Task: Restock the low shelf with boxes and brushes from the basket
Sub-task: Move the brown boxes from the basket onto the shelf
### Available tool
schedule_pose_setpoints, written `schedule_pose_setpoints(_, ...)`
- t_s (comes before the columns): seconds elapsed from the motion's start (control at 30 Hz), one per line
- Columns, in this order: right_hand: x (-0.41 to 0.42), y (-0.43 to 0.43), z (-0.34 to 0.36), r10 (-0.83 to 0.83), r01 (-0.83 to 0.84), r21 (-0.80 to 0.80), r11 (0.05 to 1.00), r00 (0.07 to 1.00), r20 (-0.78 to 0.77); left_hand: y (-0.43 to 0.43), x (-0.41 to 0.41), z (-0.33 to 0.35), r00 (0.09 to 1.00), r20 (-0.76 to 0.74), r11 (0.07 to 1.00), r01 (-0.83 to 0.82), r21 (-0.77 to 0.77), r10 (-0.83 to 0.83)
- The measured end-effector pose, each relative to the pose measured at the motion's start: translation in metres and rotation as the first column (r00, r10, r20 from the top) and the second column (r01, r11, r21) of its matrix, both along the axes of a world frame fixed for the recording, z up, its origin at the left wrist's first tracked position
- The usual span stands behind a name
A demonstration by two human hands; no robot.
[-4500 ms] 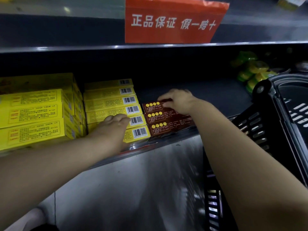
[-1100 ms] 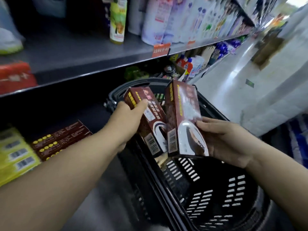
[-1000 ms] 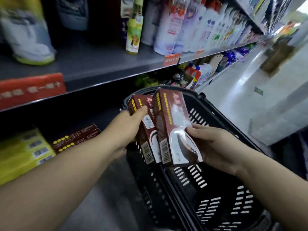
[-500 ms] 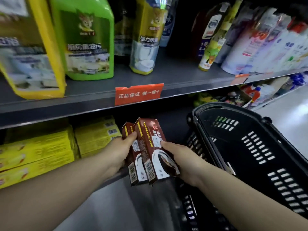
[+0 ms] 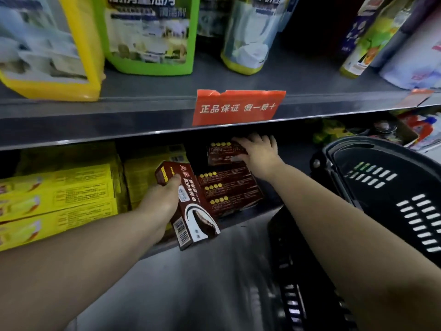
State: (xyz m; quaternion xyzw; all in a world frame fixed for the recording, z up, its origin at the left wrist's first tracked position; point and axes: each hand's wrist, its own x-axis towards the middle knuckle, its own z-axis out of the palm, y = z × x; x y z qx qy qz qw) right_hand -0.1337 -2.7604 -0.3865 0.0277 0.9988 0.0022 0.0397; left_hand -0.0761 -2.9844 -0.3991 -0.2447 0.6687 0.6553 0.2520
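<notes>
Gripping a held box (image 5: 191,211) in the left hand (image 5: 164,199), thumb lying across its brown printed face and fingers curled behind, keeping it tilted with the barcode end lowest, just in front of the low shelf (image 5: 250,217) and overlapping the left side of the brown stack (image 5: 229,189). Laying the right hand (image 5: 259,151) flat on the right end of the top box (image 5: 224,152), with fingers spread and nearly straight, pressing rather than pinching. Sitting that top box on the brown stack – three matching boxes lying flat, their rows of yellow dots facing out. Standing the black basket (image 5: 386,211) tipped at the right, beside the right forearm, its inside not showing. Lining yellow boxes (image 5: 59,199) along the low shelf left of the brown stack, touching side by side. Hanging a red sign (image 5: 236,107) on the upper shelf edge above the right hand, below a green jug (image 5: 150,34)
</notes>
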Motion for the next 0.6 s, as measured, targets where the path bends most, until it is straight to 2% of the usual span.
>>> schedule_pose_setpoints(0.2,-0.039,-0.004,-0.045,0.101,-0.104,0.0,0.995,0.963,0.248,0.003,-0.008,-0.02,0.987,-0.013,0.987,-0.162,0.0,0.162)
schedule_pose_setpoints(0.37,-0.04,-0.007,-0.065,0.127,-0.055,-0.2,0.978,0.921,0.368,0.013,-0.009,-0.027,0.975,-0.04,0.976,-0.217,-0.002,0.217)
schedule_pose_setpoints(0.43,-0.039,-0.01,-0.069,0.127,-0.064,-0.183,0.981,0.927,0.352,0.017,-0.01,-0.028,0.971,-0.035,0.972,-0.235,0.006,0.235)
schedule_pose_setpoints(0.5,-0.036,-0.014,-0.064,0.119,-0.061,-0.221,0.973,0.958,0.261,0.019,-0.011,-0.029,0.969,-0.044,0.97,-0.244,0.017,0.245)
schedule_pose_setpoints(0.57,-0.027,-0.022,-0.053,0.105,-0.046,-0.419,0.907,0.987,0.12,0.022,-0.012,-0.028,0.968,-0.061,0.969,-0.243,0.037,0.245)
schedule_pose_setpoints(0.6,-0.021,-0.026,-0.046,0.094,-0.035,-0.554,0.832,0.993,0.077,0.022,-0.012,-0.028,0.966,-0.067,0.967,-0.248,0.053,0.251)
